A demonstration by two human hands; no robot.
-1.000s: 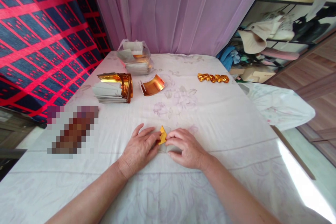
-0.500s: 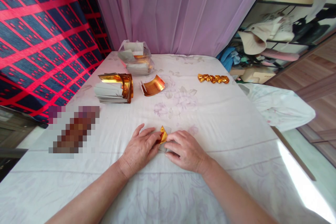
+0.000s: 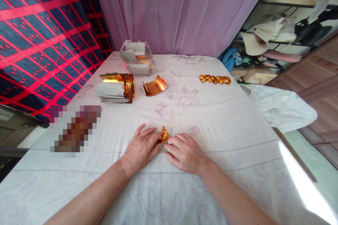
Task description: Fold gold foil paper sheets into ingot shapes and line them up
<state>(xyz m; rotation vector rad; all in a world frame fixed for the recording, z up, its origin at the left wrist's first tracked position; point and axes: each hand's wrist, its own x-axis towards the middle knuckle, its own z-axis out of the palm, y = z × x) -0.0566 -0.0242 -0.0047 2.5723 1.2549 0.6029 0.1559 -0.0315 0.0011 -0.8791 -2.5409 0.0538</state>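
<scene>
A sheet of gold foil paper (image 3: pixel 165 134), white on its back, lies on the cloth-covered table with its gold side partly folded to a point. My left hand (image 3: pixel 141 146) holds the paper's left side, thumb and forefinger closed on the folded part. From the right, my right hand (image 3: pixel 186 153) has its fingers bent together on the lower right edge of the same sheet. Part of the paper is hidden under the fingers. Beyond my hands, a few curved gold foil sheets (image 3: pixel 155 86) rest on the table.
At the back left stand a thick stack of gold foil papers (image 3: pixel 112 91) and a clear plastic bag (image 3: pixel 136 59) of more paper. A row of folded gold pieces (image 3: pixel 214 79) lies at the back right. A blurred-out object (image 3: pixel 76 130) is on the left. Shelves (image 3: pixel 280 35) stand right.
My right fingers have drawn closer together and slid slightly down along the paper's lower edge. The left hand keeps nearly the same hold.
</scene>
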